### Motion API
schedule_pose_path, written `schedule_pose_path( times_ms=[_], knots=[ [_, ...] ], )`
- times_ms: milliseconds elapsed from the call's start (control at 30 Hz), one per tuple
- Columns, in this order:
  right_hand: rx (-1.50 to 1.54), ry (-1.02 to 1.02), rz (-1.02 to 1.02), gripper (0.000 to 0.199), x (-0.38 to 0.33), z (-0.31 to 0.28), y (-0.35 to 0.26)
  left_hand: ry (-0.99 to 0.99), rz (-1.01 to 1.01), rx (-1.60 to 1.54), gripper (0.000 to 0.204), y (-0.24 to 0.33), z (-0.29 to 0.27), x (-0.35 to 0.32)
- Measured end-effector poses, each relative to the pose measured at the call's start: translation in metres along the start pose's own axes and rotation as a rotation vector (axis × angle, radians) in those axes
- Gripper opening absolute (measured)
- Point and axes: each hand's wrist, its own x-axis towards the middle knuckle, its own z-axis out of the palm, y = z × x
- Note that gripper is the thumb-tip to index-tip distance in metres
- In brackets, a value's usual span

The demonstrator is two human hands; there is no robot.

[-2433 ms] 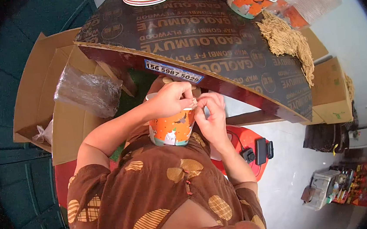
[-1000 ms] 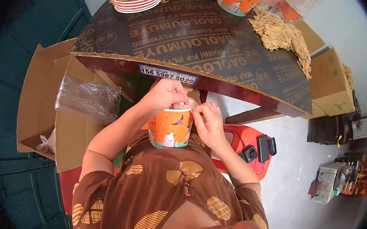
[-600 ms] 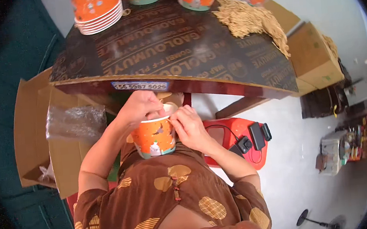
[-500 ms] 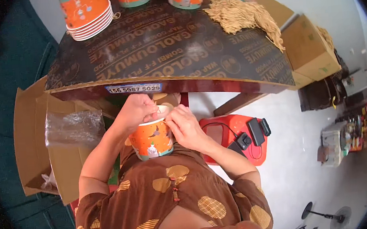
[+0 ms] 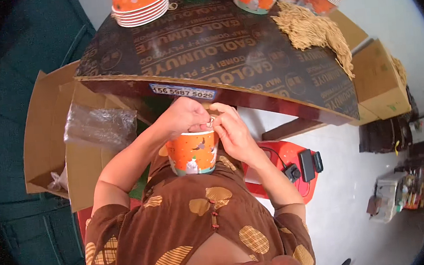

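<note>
An orange paper bucket point(image 5: 193, 152) with a white rim, a green base and small printed figures stands upright on my lap. Over its far rim, my left hand point(image 5: 188, 116) is closed in a pinch, its fingertips meeting those of the other hand. My right hand point(image 5: 233, 133) comes in at the right side of the rim, thumb and forefinger pinched together. Between the two sets of fingertips shows a bit of thin, pale cord point(image 5: 210, 123); most of it is hidden by the fingers. The bucket's inside is largely covered by my hands.
Ahead is a dark printed board table point(image 5: 204, 47) bearing stacked orange buckets point(image 5: 140, 7) and a bundle of tan cords point(image 5: 314, 30). An open cardboard box point(image 5: 46, 142) with clear plastic wrap point(image 5: 99, 124) stands left. Electronic devices lie on a red stool point(image 5: 279, 152) at right.
The view has turned, shifting the scene rightward in the picture. My right fingers have risen from the bucket's right side and come together with my left fingertips above the rim.
</note>
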Motion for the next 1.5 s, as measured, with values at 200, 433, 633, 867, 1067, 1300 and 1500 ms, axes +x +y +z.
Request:
schedule_pose_path(
  times_ms=[200,433,633,867,1067,1300,1500],
  knots=[
    [0.124,-0.082,0.098,0.005,0.004,0.001,0.004,0.022,0.064,-0.013,0.007,-0.005,0.000,-0.002],
    [0.131,-0.092,0.173,0.004,0.000,0.001,0.002,0.123,0.264,0.296,0.009,-0.014,-0.001,-0.006],
    [0.137,-0.019,0.232,0.003,-0.007,0.009,-0.001,0.211,0.323,0.621,0.009,0.003,0.007,-0.031],
    [0.188,0.056,0.307,0.004,-0.005,0.014,-0.009,0.202,0.362,0.536,0.007,-0.002,0.012,-0.042],
    [0.191,0.083,0.365,0.007,-0.006,0.018,-0.009,0.138,0.349,0.537,0.007,0.000,0.013,-0.045],
    [0.171,0.079,0.375,0.010,-0.007,0.019,-0.010,0.182,0.462,0.461,0.008,-0.012,0.012,-0.039],
    [0.130,0.075,0.379,0.009,-0.006,0.019,-0.012,0.175,0.450,0.505,0.010,-0.003,0.013,-0.043]
  ],
)
